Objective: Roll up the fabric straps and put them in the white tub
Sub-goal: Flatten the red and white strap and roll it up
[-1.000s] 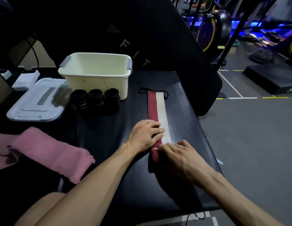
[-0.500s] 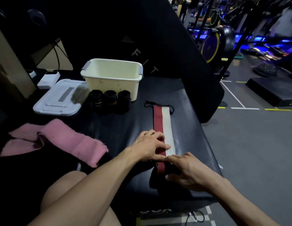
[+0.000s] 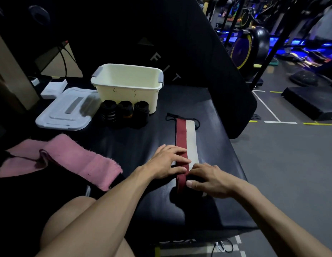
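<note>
**Inspector A:** Position of the long red-and-white fabric strap [image 3: 186, 140]?

**Inspector B:** It lies flat on the black padded bench top [image 3: 213, 115], running from near to far. Its near end sits under both hands. The left hand [image 3: 167, 162] rests palm down on the red half, fingers spread and pressing, not closed. The right hand [image 3: 210, 179] covers the near end from the right, fingers curled over a dark bunched part of the strap; whether it pinches that part, I cannot tell.

**Inspector A:** The far end?

**Inspector B:** A thin black cord loop [image 3: 170, 116] trails from it, well apart from the hands.

**Inspector A:** Other task items?

**Inspector B:** A cream-white rectangular plastic tub with grey handles [image 3: 128, 89] stands at the far left of the bench. Three rolled black fabric straps [image 3: 124, 112] stand upright in a row, touching its near wall.

**Inspector A:** Surroundings?

**Inspector B:** A flat white plastic lid [image 3: 65, 110] lies left of the rolls. A pink frayed-edge towel [image 3: 69, 158] lies at near left. The bench surface looks smooth and slightly glossy.

**Inspector A:** Markings?

**Inspector B:** Pale letters "F I T" read on the black upright panel [image 3: 180, 52] behind the tub.
</note>
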A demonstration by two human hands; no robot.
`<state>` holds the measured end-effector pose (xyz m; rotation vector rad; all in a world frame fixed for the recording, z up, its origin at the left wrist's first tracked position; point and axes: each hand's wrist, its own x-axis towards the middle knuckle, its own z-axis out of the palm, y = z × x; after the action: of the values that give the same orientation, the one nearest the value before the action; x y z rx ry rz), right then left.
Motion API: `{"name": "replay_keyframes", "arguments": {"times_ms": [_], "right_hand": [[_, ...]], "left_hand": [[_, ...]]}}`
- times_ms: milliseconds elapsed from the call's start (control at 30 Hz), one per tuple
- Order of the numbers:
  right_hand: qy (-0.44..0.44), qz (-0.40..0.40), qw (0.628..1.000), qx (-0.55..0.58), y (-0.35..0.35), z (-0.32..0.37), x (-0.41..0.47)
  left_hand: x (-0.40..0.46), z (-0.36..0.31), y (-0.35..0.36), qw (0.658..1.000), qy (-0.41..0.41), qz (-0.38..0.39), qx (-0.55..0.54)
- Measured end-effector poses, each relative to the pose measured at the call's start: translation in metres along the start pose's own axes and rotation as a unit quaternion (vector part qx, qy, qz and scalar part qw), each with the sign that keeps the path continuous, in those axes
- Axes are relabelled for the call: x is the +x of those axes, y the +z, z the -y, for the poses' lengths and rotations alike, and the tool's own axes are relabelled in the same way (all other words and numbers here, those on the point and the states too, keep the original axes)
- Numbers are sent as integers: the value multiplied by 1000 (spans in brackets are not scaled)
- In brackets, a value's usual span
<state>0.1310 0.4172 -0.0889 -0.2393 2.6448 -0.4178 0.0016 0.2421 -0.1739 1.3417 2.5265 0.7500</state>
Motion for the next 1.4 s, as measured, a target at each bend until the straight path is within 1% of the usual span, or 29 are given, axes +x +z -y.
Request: {"name": "replay_keyframes", "arguments": {"times_ms": [133, 367, 433, 567, 633, 800, 867, 967, 1033, 1100, 1200, 1267, 1333, 1400], "right_hand": [[7, 20, 999, 45, -8, -6, 12], [22, -37, 994, 100, -7, -17, 27], [25, -53, 994, 96, -4, -17, 30], [38, -142, 987, 71, 4, -20, 36], [47, -172, 983, 47, 4, -19, 39], [-4, -256, 967, -12, 8, -16, 35], [-26, -268, 962, -48, 9, -15, 32], [-49, -248, 958, -134, 13, -12, 24], [-43, -217, 953, -208, 22, -12, 17], [-32, -208, 944, -255, 31, -14, 15], [-48, -244, 932, -265, 31, -15, 23], [-74, -240, 927, -278, 22, -16, 27], [-86, -193, 940, -268, 7, -11, 24], [-75, -118, 960, -242, -5, -2, 17]], "left_hand": [[3, 3, -3, 1000, -5, -5, -2], [11, 8, 0, 999, -31, -27, -19], [14, 9, 2, 998, -39, -37, -26], [17, 6, 2, 996, -50, -61, -34], [18, 5, 2, 995, -54, -69, -42], [18, 0, -2, 990, -83, -100, -62], [17, -1, -2, 988, -94, -112, -59], [17, -2, -2, 986, -105, -117, -60], [17, -1, -3, 986, -109, -111, -63], [18, 1, -4, 988, -105, -96, -63], [15, 0, -6, 991, -98, -66, -59], [10, -2, -9, 993, -96, -51, -49], [6, -3, -11, 995, -86, -39, -31], [1, -3, -14, 997, -70, -18, -28]]}}
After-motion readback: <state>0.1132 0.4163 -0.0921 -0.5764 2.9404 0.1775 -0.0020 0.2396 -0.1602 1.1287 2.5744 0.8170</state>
